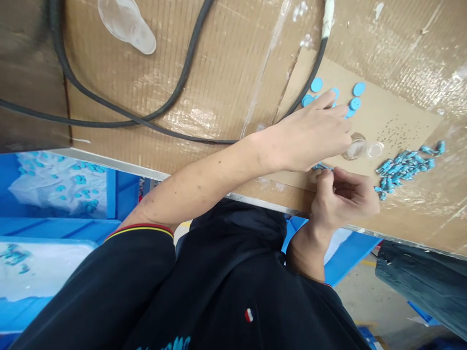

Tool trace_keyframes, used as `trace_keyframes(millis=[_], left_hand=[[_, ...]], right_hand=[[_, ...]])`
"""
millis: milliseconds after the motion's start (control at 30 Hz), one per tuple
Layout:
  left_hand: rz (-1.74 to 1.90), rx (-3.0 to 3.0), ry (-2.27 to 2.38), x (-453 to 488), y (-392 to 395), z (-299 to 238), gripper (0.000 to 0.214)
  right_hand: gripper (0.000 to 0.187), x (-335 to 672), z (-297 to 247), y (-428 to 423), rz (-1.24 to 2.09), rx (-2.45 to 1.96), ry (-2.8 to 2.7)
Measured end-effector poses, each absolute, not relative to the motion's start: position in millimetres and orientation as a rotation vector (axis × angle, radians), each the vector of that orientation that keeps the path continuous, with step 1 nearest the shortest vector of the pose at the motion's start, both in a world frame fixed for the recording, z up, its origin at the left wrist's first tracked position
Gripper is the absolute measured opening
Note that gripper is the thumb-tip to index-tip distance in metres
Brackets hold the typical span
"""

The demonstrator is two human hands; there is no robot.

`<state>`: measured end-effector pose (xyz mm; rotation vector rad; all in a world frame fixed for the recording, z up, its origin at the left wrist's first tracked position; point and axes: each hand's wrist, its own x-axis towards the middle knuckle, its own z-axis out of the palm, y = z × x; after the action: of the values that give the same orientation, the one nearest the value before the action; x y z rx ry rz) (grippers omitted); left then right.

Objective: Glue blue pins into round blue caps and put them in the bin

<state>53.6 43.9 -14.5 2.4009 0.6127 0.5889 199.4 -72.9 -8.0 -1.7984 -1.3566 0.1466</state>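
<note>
My left hand reaches across the cardboard-covered table, its fingers stretched out flat onto a group of round blue discs. Just below it, at the table's edge, my right hand is curled, with thumb and fingertips pinched on a small blue part that shows between the two hands. Two small clear round caps lie right of my left thumb. A pile of small blue pieces lies to the right of both hands.
Black cables loop over the table on the left, and a clear plastic scoop lies near the top. Blue bins with white bags of blue parts stand below the table's metal edge. A dark bag sits at the lower right.
</note>
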Motion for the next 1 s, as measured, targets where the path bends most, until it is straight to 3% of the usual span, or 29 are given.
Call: trace_keyframes(millis=[233,600,833,933,1000], left_hand=[[0.743,2.326,0.651,56,41,-20,0.014],[0.799,2.260,0.473,45,54,-21,0.036],[0.615,2.223,0.493,41,58,-7,0.010],[0.643,2.237,0.524,42,53,6,0.019],[0.737,2.155,0.511,43,46,16,0.019]], right_hand=[[0.012,197,-3,-73,0.061,-1.880,-1.453],[0.013,198,-3,-73,-0.064,-1.931,-1.668],[0.012,201,-6,-77,-0.080,-1.758,-1.705],[0.012,207,-4,-83,-0.224,-1.564,-1.552],[0.022,212,-3,-88,-0.355,-1.473,-1.421]])
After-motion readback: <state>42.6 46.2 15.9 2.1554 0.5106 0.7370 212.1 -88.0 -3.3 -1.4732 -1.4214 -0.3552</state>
